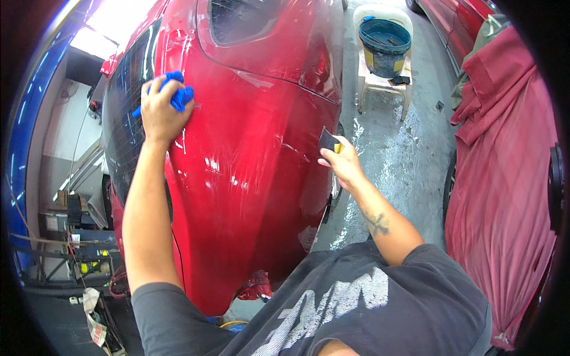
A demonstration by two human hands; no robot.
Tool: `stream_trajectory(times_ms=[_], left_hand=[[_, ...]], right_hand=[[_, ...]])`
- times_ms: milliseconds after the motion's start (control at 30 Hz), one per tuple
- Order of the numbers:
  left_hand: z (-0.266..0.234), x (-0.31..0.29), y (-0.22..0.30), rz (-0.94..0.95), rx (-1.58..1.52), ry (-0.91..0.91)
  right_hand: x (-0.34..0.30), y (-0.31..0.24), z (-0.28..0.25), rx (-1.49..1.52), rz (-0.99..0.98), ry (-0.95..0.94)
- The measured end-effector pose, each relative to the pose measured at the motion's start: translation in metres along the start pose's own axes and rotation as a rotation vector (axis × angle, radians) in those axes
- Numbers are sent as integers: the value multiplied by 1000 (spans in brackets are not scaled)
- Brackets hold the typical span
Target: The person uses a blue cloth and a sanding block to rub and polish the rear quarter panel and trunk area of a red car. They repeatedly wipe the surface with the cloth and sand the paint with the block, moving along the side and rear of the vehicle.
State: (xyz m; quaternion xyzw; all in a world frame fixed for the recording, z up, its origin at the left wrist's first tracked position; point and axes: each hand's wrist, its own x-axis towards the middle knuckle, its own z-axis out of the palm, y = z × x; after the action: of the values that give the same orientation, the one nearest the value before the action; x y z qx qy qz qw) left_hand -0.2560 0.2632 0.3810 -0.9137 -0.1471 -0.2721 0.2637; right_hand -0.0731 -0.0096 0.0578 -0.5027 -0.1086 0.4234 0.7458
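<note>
A red car's rear side panel fills the middle of the view, with wet streaks and whitish smears on its paint. At the panel's upper left, beside the dark rear window, my left hand grips a bunched blue cloth against the bodywork. My right hand is at the car's right edge, its thumb and fingers pinching a dark piece of sandpaper with a yellow patch. Whether the sandpaper touches the paint, I cannot tell.
A dark bucket with liquid stands on a white plastic chair beyond the right hand. Wet grey floor runs between the car and a vehicle under a dark red cover. Another red car is at the upper right.
</note>
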Motion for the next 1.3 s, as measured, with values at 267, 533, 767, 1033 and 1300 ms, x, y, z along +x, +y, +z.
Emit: stream_trajectory(times_ms=[267, 533, 767, 1033, 1300], left_hand=[[37, 50, -50, -43, 11, 87], [41, 57, -60, -49, -38, 80], [45, 54, -62, -47, -53, 130], [49, 60, -60, -42, -45, 172], [47, 48, -63, -50, -1, 182]], right_hand=[[8, -31, -9, 0, -10, 102], [106, -25, 81, -565, -821, 101], [47, 24, 119, -990, -692, -14], [112, -16, 115, -1073, -607, 56], [37, 3, 111, -1152, -599, -132]])
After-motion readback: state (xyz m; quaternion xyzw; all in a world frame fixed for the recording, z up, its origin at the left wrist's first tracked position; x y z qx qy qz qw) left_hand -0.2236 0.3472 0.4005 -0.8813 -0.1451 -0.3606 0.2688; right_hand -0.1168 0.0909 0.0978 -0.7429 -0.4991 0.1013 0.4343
